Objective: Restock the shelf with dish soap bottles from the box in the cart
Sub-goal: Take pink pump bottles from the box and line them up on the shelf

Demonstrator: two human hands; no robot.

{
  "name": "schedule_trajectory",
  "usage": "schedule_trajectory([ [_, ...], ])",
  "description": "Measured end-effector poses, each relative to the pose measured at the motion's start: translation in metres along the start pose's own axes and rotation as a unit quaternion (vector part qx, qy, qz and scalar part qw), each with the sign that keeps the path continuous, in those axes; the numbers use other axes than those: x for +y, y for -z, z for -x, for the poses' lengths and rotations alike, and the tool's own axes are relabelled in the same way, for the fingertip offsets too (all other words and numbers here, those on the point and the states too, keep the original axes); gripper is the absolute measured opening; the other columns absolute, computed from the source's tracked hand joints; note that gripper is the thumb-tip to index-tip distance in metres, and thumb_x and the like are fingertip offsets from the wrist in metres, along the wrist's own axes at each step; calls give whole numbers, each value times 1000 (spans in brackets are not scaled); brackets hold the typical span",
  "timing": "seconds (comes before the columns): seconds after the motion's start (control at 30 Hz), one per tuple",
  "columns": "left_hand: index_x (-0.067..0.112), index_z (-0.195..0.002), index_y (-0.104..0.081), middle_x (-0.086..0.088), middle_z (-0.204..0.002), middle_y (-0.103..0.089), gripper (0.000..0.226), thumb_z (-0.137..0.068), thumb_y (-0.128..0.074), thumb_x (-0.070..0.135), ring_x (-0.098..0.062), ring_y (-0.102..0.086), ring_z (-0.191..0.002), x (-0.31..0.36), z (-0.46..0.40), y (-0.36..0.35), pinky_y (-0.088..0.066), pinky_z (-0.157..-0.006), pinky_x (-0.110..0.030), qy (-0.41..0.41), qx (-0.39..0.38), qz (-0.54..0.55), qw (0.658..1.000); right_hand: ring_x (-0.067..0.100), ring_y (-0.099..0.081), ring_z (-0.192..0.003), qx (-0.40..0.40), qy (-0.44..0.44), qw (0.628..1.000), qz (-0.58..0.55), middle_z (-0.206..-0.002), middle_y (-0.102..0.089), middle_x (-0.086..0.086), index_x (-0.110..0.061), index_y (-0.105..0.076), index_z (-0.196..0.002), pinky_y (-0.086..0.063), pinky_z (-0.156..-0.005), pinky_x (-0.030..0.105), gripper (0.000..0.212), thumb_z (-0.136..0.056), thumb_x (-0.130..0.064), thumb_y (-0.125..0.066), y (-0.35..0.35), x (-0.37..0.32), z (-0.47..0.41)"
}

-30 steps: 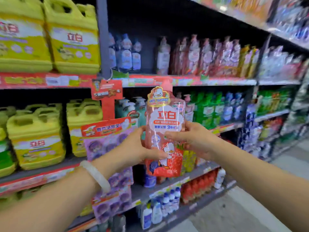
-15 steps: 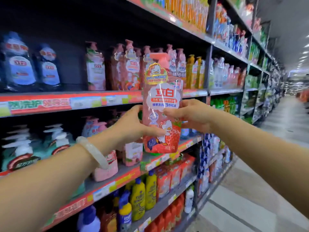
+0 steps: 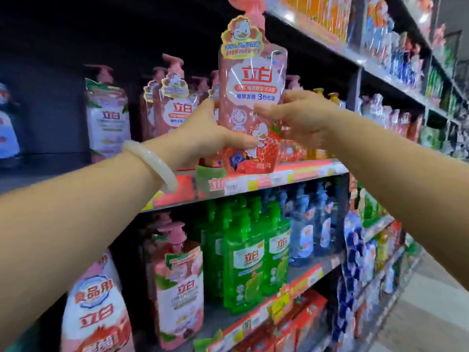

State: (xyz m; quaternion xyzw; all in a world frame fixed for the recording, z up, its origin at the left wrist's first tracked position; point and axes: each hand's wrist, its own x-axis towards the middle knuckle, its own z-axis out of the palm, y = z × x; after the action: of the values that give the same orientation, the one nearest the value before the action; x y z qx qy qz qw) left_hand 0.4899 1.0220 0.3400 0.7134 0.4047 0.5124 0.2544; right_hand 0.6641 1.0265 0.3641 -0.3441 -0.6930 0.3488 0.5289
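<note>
A pink dish soap bottle (image 3: 251, 80) with a pump top, a duck tag and a strawberry label stands upright, its base at the front edge of the upper shelf (image 3: 291, 175). My left hand (image 3: 210, 133) grips its left side, thumb across the lower label. Its right side is held by my right hand (image 3: 297, 118) at mid-height. Behind it on the same shelf stand matching pink bottles (image 3: 175, 107). The box and the cart are out of view.
A white-labelled pump bottle (image 3: 106, 115) stands further left on that shelf, beside a dark gap. Below are green bottles (image 3: 248, 260), blue bottles (image 3: 307, 232) and pink ones (image 3: 180, 283). More stocked shelves run right along the aisle floor (image 3: 431, 313).
Both hands have lifted the pink bottle from chest height up to the upper shelf. The view has swung up and right along the shelving.
</note>
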Motion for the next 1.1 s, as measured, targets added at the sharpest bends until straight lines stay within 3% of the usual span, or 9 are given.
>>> schedule_trajectory([
  [0.13,17,-126,-43,1,-108,-67,80,-60,-88,11,-14,-67,-93,-8,-40,-6,-51,-66,-25,2,61,-37,997,7,-62,-79,-9,29,1000,-9,-87,-68,-6,-17,-63,-100,-49,-70,26,19,-82,-16,-70,8,19,-50],
  [0.27,23,-101,-49,10,-89,-64,55,-63,-85,4,8,-63,-65,-16,-74,-10,-45,-46,-9,1,103,-85,991,-3,-60,-56,-43,44,998,-24,-81,-66,-7,-19,-60,-90,-45,-48,14,12,-84,-12,-68,15,38,-94],
  [0.43,15,-122,-47,3,-107,-66,81,-54,-91,17,-13,-65,-94,-37,-96,-18,-50,-67,-25,49,156,-126,978,1,-64,-69,-96,31,994,-51,-81,-67,-11,-19,-61,-98,-47,-60,22,18,-83,-14,-70,21,66,-130],
  [0.6,14,-122,-47,0,-110,-66,85,-50,-93,18,-17,-65,-98,-61,-99,-29,-55,-85,-40,81,179,-145,970,4,-65,-80,-135,35,988,-60,-92,-67,-4,-11,-60,-115,-48,-54,10,31,-84,-9,-67,21,96,-140],
  [0.7,13,-121,-49,-1,-109,-67,88,-46,-94,24,-18,-66,-97,-66,-101,-34,-55,-86,-42,87,185,-160,966,2,-63,-79,-137,33,988,-61,-93,-67,-6,-13,-58,-117,-47,-54,10,33,-86,-13,-66,21,107,-144],
  [0.9,16,-133,-38,0,-114,-64,100,-49,-93,25,-19,-63,-101,-65,-103,-39,-54,-83,-36,109,198,-162,961,12,-64,-94,-163,36,984,-65,-106,-67,0,-14,-54,-115,-51,-69,22,29,-88,-15,-64,23,114,-152],
  [1.0,16,-133,-39,-2,-114,-66,103,-46,-94,22,-20,-65,-100,-65,-101,-42,-55,-84,-38,113,190,-130,967,15,-64,-104,-152,49,986,-47,-116,-66,2,-13,-51,-122,-52,-79,28,41,-86,-21,-68,23,117,-154],
  [1.1,17,-132,-42,-1,-115,-67,112,-32,-92,29,-20,-66,-102,-67,-100,-46,-55,-87,-41,103,187,-110,971,9,-62,-101,-183,59,980,-52,-113,-65,-6,-21,-49,-117,-49,-73,18,38,-84,-19,-70,24,120,-150],
])
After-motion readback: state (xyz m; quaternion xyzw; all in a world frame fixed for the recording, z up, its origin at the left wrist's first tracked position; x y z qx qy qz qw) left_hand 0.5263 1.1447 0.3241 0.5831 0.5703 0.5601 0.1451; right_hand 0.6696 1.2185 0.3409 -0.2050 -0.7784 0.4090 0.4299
